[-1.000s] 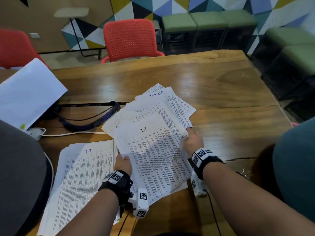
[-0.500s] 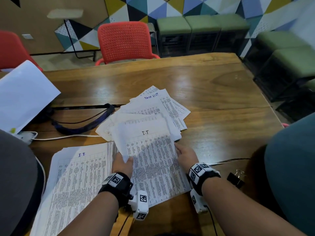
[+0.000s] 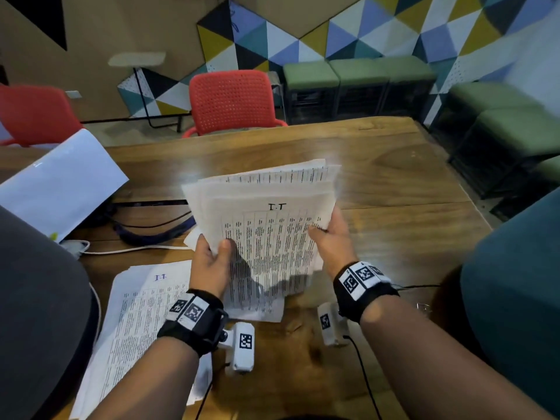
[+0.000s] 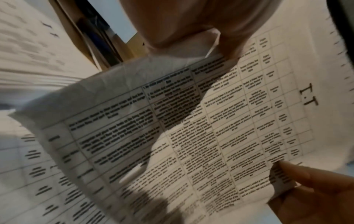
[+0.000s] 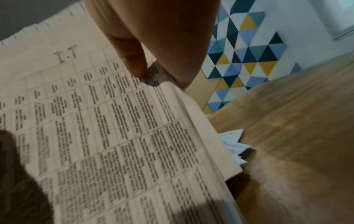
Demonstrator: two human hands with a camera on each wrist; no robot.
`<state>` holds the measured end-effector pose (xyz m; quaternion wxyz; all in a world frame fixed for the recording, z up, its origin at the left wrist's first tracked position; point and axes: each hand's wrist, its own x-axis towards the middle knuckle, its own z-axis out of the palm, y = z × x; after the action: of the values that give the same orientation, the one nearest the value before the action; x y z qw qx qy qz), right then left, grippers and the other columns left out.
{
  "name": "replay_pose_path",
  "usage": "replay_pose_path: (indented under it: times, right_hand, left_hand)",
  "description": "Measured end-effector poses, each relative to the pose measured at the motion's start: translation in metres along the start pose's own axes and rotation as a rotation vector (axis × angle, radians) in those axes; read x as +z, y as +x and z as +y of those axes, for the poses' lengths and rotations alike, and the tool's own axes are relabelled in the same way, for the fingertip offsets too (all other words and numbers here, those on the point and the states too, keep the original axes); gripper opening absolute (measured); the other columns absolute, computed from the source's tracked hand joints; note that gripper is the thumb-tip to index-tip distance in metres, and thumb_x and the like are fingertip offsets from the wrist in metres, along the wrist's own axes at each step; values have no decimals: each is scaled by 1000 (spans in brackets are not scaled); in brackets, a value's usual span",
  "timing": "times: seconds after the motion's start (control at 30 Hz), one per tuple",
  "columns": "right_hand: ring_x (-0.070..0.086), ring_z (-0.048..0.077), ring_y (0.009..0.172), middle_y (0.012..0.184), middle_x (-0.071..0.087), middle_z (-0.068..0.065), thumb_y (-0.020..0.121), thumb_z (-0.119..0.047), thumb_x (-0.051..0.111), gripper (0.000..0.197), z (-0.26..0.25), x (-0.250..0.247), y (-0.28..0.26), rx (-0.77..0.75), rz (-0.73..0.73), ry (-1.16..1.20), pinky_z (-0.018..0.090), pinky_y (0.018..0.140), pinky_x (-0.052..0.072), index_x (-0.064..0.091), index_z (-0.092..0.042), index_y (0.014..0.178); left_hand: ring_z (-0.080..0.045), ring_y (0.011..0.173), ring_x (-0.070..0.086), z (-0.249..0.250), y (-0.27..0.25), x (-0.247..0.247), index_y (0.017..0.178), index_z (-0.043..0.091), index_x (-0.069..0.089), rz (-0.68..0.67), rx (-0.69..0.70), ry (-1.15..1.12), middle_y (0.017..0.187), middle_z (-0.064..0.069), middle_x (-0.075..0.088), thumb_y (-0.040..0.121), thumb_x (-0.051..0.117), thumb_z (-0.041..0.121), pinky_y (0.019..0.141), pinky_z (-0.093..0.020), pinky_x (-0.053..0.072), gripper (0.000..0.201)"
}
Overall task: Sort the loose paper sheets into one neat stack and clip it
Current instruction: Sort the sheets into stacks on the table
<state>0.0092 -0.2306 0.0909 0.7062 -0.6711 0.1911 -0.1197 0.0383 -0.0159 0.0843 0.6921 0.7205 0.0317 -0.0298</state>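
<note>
A bundle of printed sheets (image 3: 269, 234), the top one marked "I.T", is raised off the wooden table (image 3: 394, 189) and tilted toward me, its edges uneven. My left hand (image 3: 212, 251) pinches its left edge, thumb on the front. My right hand (image 3: 325, 234) grips the right edge the same way. In the left wrist view my left hand (image 4: 182, 30) pinches the crumpled sheets (image 4: 220, 136). In the right wrist view my right hand (image 5: 141, 65) clamps the sheets (image 5: 114, 121). A second flat stack (image 3: 142, 316) lies on the table at the lower left.
A few sheet corners (image 5: 235, 144) lie on the table under the raised bundle. A small clip (image 3: 422, 307) peeks out at the right. A dark strap (image 3: 151, 234), a white cable (image 3: 127, 250) and a large white sheet (image 3: 60, 189) lie left. A red chair (image 3: 230, 101) stands beyond the table.
The fanned sheets that lay spread on the table have been drawn together and lifted. Both hands moved from the sheets' lower edges to the bundle's sides and raised it.
</note>
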Motion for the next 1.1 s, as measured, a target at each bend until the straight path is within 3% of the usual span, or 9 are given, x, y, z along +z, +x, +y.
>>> replay_pose_path:
  times: [0.17,0.33,0.5,0.63,0.73,0.8,0.9,1.0,1.1]
  right_hand:
    - [62,15,107,112,65,1,80,15,51,61,-1,5,-19,-65,21,20,41,89,55,48,-31,120]
    - [58,17,112,116,62,0,76,16,41,82,17,7,-24,3,17,-56,40,90,54,39,-63,102]
    - [55,18,117,122,59,5,87,12,43,61,30,7,-26,16,-10,-150,39,100,47,42,-45,107]
    - [61,14,107,116,63,3,97,-3,46,26,27,4,-23,-15,17,-191,36,94,51,52,-22,112]
    - [64,13,87,104,67,1,98,-10,47,19,13,8,-21,-64,15,-185,39,86,53,53,-19,113]
    - [65,19,92,106,67,0,97,-12,49,19,5,17,-19,-78,-41,-214,43,85,56,51,-20,115]
    - [62,10,102,116,62,-10,96,-12,52,35,12,35,-22,5,-209,-335,36,92,52,43,-23,128]
    - [56,16,116,127,59,-3,96,-10,52,45,38,60,-34,125,-354,-470,34,101,44,37,-23,137]
    - [54,21,121,132,56,4,96,-7,49,46,62,88,-51,197,-378,-544,24,95,39,38,-18,139]
  left_hand:
    - [-6,96,57,10,-15,-3,122,25,39,-5,15,-79,106,6,60,91,57,1,74,-26,50,44]
    - [-9,94,55,-1,-16,-2,114,39,38,-12,-112,-31,102,6,58,83,49,-19,68,-28,44,67]
    - [-24,110,54,-20,-14,-2,121,39,33,-33,-177,120,114,-3,58,85,49,-10,91,-46,45,62]
    - [-24,102,58,-17,-10,-2,112,24,40,36,-102,233,101,0,60,95,51,7,86,-40,48,26]
    - [-19,98,60,-2,-5,-8,112,23,46,98,-20,206,98,6,61,93,55,7,88,-37,49,26]
    - [-17,100,57,6,0,-18,118,15,48,148,14,233,105,5,60,93,54,4,87,-32,46,28]
    - [-18,101,53,4,9,-45,126,7,46,203,-29,357,115,-2,56,93,52,4,87,-29,40,34]
    - [-29,112,56,-15,17,-83,138,10,40,215,-166,493,128,-9,57,93,54,9,93,-34,42,47]
    - [-34,114,54,-35,11,-116,148,17,25,163,-297,543,129,-12,53,91,54,5,87,-32,41,65]
